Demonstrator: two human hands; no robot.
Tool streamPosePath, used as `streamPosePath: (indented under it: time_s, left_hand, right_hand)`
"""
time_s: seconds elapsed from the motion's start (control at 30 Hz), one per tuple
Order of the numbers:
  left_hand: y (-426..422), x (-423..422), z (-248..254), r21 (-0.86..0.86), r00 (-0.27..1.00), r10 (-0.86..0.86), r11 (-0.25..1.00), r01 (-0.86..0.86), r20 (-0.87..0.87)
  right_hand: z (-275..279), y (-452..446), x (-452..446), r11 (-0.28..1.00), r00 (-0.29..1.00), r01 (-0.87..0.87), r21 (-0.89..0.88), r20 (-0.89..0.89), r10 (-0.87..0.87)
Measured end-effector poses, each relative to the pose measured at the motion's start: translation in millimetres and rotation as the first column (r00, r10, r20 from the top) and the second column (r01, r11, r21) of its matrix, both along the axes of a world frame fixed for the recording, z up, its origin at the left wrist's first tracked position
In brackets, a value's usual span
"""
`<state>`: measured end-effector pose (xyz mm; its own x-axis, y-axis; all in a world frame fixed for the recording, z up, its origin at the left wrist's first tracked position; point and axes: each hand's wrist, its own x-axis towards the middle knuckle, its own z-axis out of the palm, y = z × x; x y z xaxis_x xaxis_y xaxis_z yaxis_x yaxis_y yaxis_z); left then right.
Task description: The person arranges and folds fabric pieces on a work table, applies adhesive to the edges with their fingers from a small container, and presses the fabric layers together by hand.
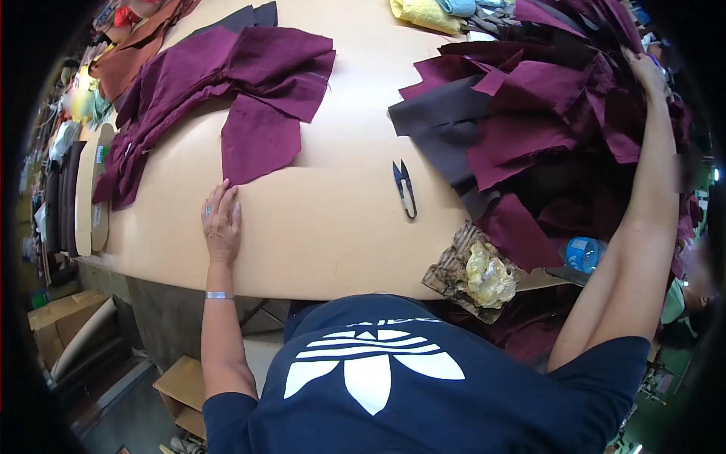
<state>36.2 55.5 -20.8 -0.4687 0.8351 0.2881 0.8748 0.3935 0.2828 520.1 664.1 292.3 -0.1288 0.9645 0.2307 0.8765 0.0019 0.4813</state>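
Observation:
My left hand [221,219] lies flat on the tan table [325,227], its fingertips at the lower edge of a maroon cloth piece [261,140]. That piece joins a longer spread of maroon cloth [181,72] at the left. At the far right, my right arm reaches up to a big heap of maroon and dark grey cloth pieces [541,98]. My right hand [643,69] is at the heap's upper right edge, its fingers partly hidden by the cloth. Between the two groups of cloth lie black thread snips [404,189].
Near my body, a crumpled clear and yellowish plastic bag [488,276] rests on a brown patterned piece. A plastic bottle with a blue label [582,254] lies by the heap. Yellow cloth [427,15] is at the back; rust-coloured cloth [136,57] is at upper left.

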Motion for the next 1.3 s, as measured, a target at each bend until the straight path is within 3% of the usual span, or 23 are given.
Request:
streamPosePath:
  time_s: [0.03,0.07,0.13,0.17,0.27,0.33,0.4,0.47,0.53,0.7,0.9,1.3]
  left_hand:
    - [0.2,-0.1,-0.3,0.006,1.0,0.0,1.0,0.0,0.004]
    - [-0.5,0.5,-0.9,0.011,1.0,-0.001,1.0,0.001,0.009]
    - [-1.7,-0.9,-2.4,0.01,1.0,-0.009,1.0,0.009,0.006]
    - [-0.8,-1.9,-2.6,0.013,1.0,-0.013,1.0,0.012,0.002]
    - [0.1,-0.2,-0.1,0.013,1.0,-0.008,1.0,0.008,0.003]
    - [1.2,-1.7,-0.5,0.022,1.0,-0.016,1.0,0.015,0.011]
    - [-0.3,-1.8,-1.8,0.019,1.0,-0.018,1.0,0.018,0.016]
    - [0.2,-2.2,-2.1,0.019,1.0,-0.006,1.0,0.005,0.01]
    - [1.1,-2.1,-0.9,0.019,1.0,-0.002,1.0,0.001,0.012]
    - [-0.8,-5.8,-6.6,0.021,1.0,-0.012,1.0,0.011,0.01]
    - [-0.4,-4.8,-4.8,0.033,1.0,-0.008,0.999,0.008,0.003]
    - [-5.2,-6.9,-2.5,0.009,1.0,-0.021,1.0,0.021,0.02]
  right_hand:
    - [9.5,-12.7,-8.4,0.998,0.98,0.054,0.03,-0.191,-0.048]
    - [15.3,40.8,26.1,0.982,0.954,0.114,0.148,-0.293,-0.066]
    - [18.8,28.8,34.6,0.933,0.854,-0.049,0.356,-0.469,0.224]
    - [15.5,38.0,41.7,0.92,0.827,-0.108,0.376,-0.48,0.293]
    - [-6.7,141.3,96.9,0.976,0.911,-0.216,-0.036,-0.368,0.188]
    - [-18.0,166.6,121.2,0.918,0.96,-0.189,-0.348,-0.264,0.097]
    - [-15.4,140.2,117.0,0.975,0.979,-0.198,-0.1,-0.074,0.191]
    - [-2.8,89.9,84.8,0.954,0.962,-0.254,0.159,0.141,0.233]
    - [17.4,46.6,64.5,0.879,0.961,-0.277,0.388,0.103,0.258]
    - [82.8,-22.4,37.3,0.619,0.903,-0.334,0.711,0.052,0.427]
    - [126.6,-77.3,2.1,0.347,0.782,-0.36,0.866,0.077,0.618]
    - [137.9,-210.0,-112.5,-0.063,0.437,-0.363,0.93,0.229,0.87]
